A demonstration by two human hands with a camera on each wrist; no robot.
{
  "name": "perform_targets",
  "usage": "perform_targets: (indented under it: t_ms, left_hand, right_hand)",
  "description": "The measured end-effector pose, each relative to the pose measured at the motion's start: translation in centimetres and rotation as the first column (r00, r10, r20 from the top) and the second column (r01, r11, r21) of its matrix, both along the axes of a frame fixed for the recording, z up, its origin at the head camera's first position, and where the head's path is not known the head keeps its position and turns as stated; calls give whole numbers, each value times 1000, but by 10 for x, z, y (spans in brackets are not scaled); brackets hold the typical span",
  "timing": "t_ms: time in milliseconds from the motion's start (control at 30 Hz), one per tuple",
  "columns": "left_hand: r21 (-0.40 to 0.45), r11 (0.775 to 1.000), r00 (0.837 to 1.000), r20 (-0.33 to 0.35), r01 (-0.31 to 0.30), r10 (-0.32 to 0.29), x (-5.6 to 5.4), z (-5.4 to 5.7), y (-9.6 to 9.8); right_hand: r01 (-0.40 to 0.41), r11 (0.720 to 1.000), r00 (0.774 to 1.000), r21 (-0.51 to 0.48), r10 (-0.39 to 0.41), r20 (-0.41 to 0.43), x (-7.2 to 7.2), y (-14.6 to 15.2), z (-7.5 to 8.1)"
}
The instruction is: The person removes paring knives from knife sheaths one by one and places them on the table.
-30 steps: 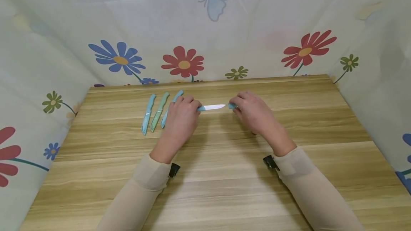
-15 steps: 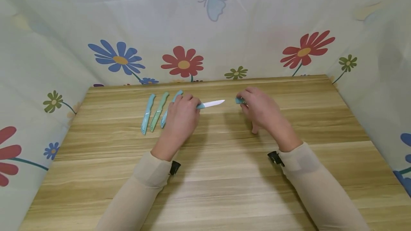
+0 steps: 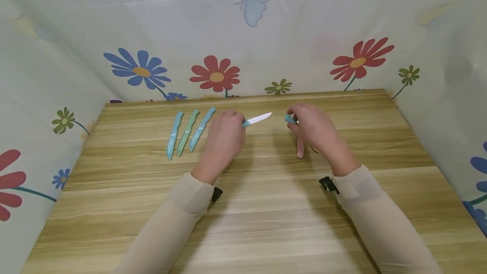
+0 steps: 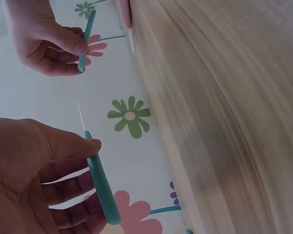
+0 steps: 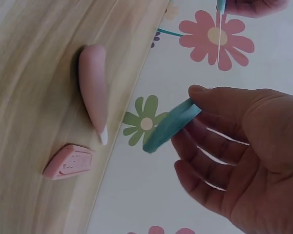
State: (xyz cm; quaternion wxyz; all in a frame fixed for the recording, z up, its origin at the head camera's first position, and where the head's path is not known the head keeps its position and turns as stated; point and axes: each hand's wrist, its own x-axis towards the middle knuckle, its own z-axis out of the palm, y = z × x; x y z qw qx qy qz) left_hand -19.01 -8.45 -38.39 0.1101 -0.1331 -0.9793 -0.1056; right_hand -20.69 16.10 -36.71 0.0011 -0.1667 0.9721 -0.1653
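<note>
My left hand (image 3: 226, 138) grips a small paring knife by its turquoise handle (image 4: 103, 190). The bare white blade (image 3: 260, 118) points right and slightly away from me. Between thumb and fingers, my right hand (image 3: 313, 126) pinches a turquoise blade sheath (image 5: 171, 126), a short gap from the blade's tip. Both hands are raised over the table. Below the right hand lie a pink-handled knife (image 5: 93, 87) and, beside it, a separate pink sheath (image 5: 71, 162). In the head view the right hand partly covers these pink pieces.
Left of my left hand, three sheathed knives lie in a slanted row: a blue one (image 3: 174, 135), a green one (image 3: 188, 133) and another blue one (image 3: 203, 129). The wooden table (image 3: 262, 231) ends at a flower-printed curtain (image 3: 152, 12).
The right hand has moved right with the sheath, widening the gap to the blade. The left hand has shifted right, uncovering the third row knife. More of the pink knife shows.
</note>
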Motion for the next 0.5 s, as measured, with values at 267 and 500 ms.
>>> perform_targets:
  t_ms: [267,500]
  left_hand:
    - [82,996,993,115,-31,21,-3,-6,16]
    - [144,988,975,222,-61,27,-3,-10,36]
  right_hand:
    - [84,994,983,-67,-71,171,-4,3,-8]
    - [141,985,969,-96,-118,215,-7,-1,-16]
